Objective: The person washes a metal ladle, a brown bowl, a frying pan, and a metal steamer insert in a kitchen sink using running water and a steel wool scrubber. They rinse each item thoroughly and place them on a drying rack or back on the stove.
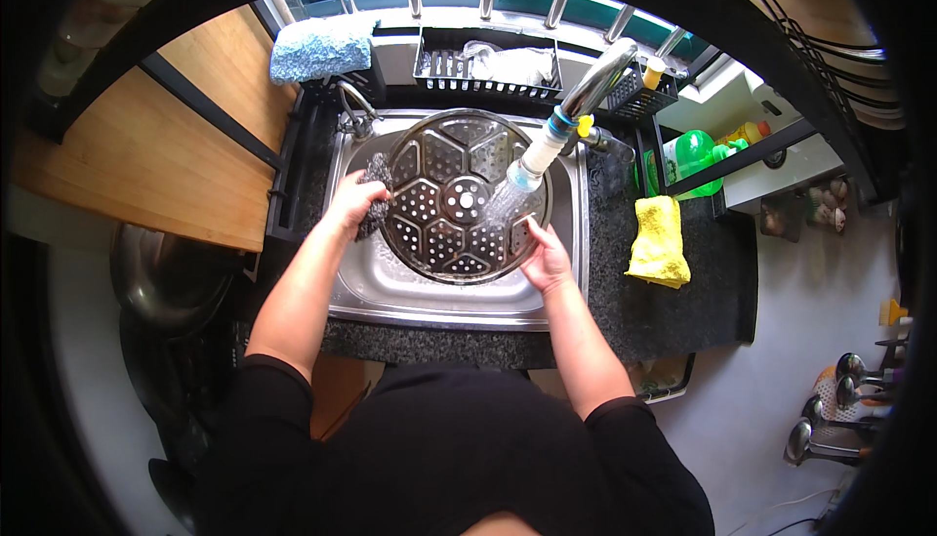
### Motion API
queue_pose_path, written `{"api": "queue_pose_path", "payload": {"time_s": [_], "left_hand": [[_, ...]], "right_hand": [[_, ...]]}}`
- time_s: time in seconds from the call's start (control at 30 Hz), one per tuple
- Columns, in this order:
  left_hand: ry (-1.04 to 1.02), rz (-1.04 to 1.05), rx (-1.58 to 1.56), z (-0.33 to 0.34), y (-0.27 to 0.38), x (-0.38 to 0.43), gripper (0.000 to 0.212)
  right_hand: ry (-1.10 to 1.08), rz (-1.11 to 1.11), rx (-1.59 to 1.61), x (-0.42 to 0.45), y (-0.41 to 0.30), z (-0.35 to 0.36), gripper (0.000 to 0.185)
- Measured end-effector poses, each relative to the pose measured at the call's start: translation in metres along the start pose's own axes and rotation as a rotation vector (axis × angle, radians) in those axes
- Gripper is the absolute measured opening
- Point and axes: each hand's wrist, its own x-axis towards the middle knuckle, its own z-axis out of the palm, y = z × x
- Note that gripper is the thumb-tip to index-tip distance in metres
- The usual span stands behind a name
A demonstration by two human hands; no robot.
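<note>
A round perforated metal steamer tray (424, 236) is held over the stainless steel sink (432, 298), wet and shiny. My left hand (351, 203) is at the tray's left rim, closed around a dark scouring pad (377, 177). Whether those fingers also grip the rim is hard to see. On the lower right, my right hand (545, 258) grips the tray's edge, with the thumb on its upper face. Water sprays from the faucet (542, 155) onto the right part of the tray.
A small second tap (356, 111) stands at the sink's back left. On the right of the dark countertop (622, 324) lies a yellow cloth (659, 242), near green bottles (695, 159). A blue towel (322, 50) and a black basket (487, 64) are behind. Black rack bars (212, 111) frame both sides.
</note>
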Motion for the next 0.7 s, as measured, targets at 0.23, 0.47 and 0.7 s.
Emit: {"api": "queue_pose_path", "payload": {"time_s": [0.23,0.47,0.7], "left_hand": [[0.137,0.211,0.598,0.012,0.035,0.023,0.049],[0.190,0.378,1.001,0.101,0.015,-0.008,0.043],[0.226,0.381,0.953,0.111,0.013,-0.001,0.026]], "right_hand": [[-0.228,0.171,-0.331,-0.010,-0.025,0.034,0.041],[-0.222,0.110,-0.311,-0.009,-0.004,0.039,0.044],[-0.185,0.089,-0.328,-0.021,0.001,0.032,0.043]]}}
